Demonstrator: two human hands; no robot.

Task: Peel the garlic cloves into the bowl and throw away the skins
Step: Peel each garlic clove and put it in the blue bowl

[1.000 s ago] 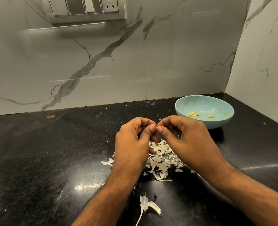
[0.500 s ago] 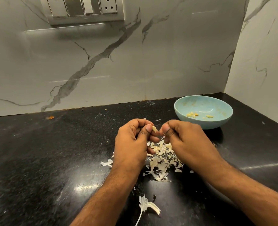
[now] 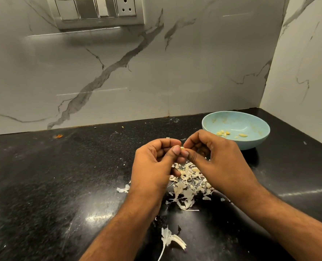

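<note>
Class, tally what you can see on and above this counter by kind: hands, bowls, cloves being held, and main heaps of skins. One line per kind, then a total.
hands: 2, left hand and right hand
bowl: 1
held garlic clove: 1
heap of skins: 1
Total: 5

Bare black counter (image 3: 43, 185) is stretching wide to the left, leaving open passage there. Under both hands a heap of garlic skins (image 3: 186, 187) is cluttering the middle, with a stray stalk (image 3: 170, 240) lying nearer. The blue bowl (image 3: 250, 144) is sitting near the right corner, hemmed by marble walls (image 3: 118, 76) behind and beside
</note>
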